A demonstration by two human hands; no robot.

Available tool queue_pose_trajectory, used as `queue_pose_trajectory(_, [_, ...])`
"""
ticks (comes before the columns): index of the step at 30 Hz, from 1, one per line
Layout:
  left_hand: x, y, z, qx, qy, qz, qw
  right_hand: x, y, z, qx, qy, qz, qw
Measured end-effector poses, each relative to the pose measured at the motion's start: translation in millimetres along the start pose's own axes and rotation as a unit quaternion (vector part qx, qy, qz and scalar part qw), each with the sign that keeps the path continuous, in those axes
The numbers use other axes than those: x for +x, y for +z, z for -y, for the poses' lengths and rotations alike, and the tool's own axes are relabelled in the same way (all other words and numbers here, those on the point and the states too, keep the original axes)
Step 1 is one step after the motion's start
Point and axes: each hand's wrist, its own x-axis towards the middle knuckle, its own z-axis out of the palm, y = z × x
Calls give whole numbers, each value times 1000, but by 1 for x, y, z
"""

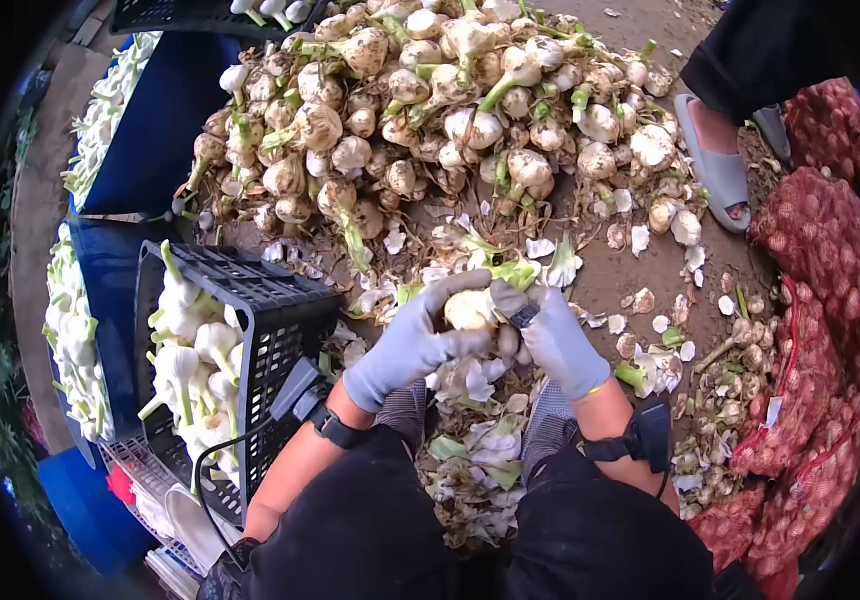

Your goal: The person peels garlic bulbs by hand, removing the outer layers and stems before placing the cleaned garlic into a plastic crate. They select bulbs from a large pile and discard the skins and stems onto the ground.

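Between my hands, above the littered ground, is a garlic bulb point(471, 311) with a green stem end. My left hand point(415, 335), in a grey glove, is wrapped round the bulb from the left. The gloved right hand point(555, 335) is closed at the bulb's right side, with a dark object point(514, 303) at its thumb and fingers; what that object is cannot be made out. Peeled skins point(480, 380) lie below both hands. Ahead rises a large heap of unpeeled garlic point(430, 120) with roots and soil on it.
A black crate point(290, 310) of cleaner garlic stands at the left, beside blue containers point(125, 300) of white garlic. Red mesh sacks point(820, 260) line the right. Another person's sandalled foot point(718, 160) is at the upper right. Loose bulbs and skins cover the ground around.
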Motion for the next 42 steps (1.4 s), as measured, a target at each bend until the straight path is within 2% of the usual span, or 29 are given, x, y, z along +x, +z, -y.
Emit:
queue_pose_trajectory(2, [-1,-2,-3,-7,-13,-43,999,7,3,4,3,64,8,998])
queue_pose_trajectory(7, [-3,-8,0,-81,-35,-29,996,4,5,-10,32,77,-26,996])
queue_pose_trajectory(9, [-2,-14,4,-97,-61,-8,993,11,4,-33,-195,-124,-107,967])
queue_pose_trajectory(10, [-1,-16,6,-174,-65,28,982,10,2,-33,-193,-124,-106,968])
queue_pose_trajectory(12, [-2,-14,7,-250,-67,58,964,7,1,-28,-493,-253,-166,815])
queue_pose_trajectory(13, [-1,-6,2,-230,-62,32,971,9,7,-26,-400,-211,-168,876])
queue_pose_trajectory(14, [-1,0,-1,-208,-55,-1,977,13,11,-25,-198,-216,-108,950])
queue_pose_trajectory(15, [2,4,-2,-241,-17,41,970,10,7,-23,-95,-175,-43,979])
queue_pose_trajectory(16, [5,0,-5,-118,-49,16,992,18,-1,-31,86,-73,4,994])
queue_pose_trajectory(17, [-9,-4,-14,-126,-95,37,987,14,8,-16,102,-12,33,994])
queue_pose_trajectory(18, [-6,-4,1,-28,-19,-6,999,15,13,-16,22,-53,-1,998])
queue_pose_trajectory(20, [-8,-4,-4,26,-21,0,999,12,16,-12,-8,-53,-66,996])
queue_pose_trajectory(22, [-7,-12,3,150,31,-76,985,16,5,-26,-80,-19,-52,995])
queue_pose_trajectory(24, [2,-19,3,197,59,-225,953,2,2,-35,-20,-14,-8,1000])
queue_pose_trajectory(26, [3,-16,-6,220,69,-223,947,1,9,-37,41,-6,37,998])
queue_pose_trajectory(28, [-5,-9,-10,334,174,-118,919,4,18,-34,-62,-59,36,996])
queue_pose_trajectory(29, [-8,-5,-8,368,125,-103,916,1,20,-26,-43,-11,27,999])
queue_pose_trajectory(30, [-5,-14,3,407,145,-96,897,0,22,-25,-28,-47,58,997])
queue_pose_trajectory(31, [-3,-8,-15,271,-21,-118,955,-2,15,-26,-198,-125,43,971])
queue_pose_trajectory(32, [-4,-8,-14,234,-37,-133,963,-2,8,-29,-274,-17,-22,961])
queue_pose_trajectory(34, [-7,-12,-19,210,-50,-101,971,2,0,-25,-516,-114,-132,839])
queue_pose_trajectory(35, [-9,-13,-14,-10,-28,-65,997,0,-1,-21,-521,-107,-140,835])
queue_pose_trajectory(36, [-11,-15,-10,-224,-6,-32,974,0,1,-15,-543,-47,-83,835])
queue_pose_trajectory(37, [-10,-15,-13,-193,33,-59,979,-1,3,-12,-559,12,-21,829])
queue_pose_trajectory(38, [-9,-15,-16,-161,72,-87,980,-9,5,-17,-535,-6,110,838])
queue_pose_trajectory(39, [-6,-24,-4,-285,76,-92,951,-22,7,-23,-503,-26,240,830])
queue_pose_trajectory(40, [-4,-30,-4,-465,43,-89,880,-33,10,-27,-384,-48,370,845])
queue_pose_trajectory(41, [-4,-33,-6,-472,60,-91,875,-40,12,-27,-343,-7,443,828])
queue_pose_trajectory(42, [-6,-34,-10,-478,76,-91,870,-45,6,-42,-271,-68,465,840])
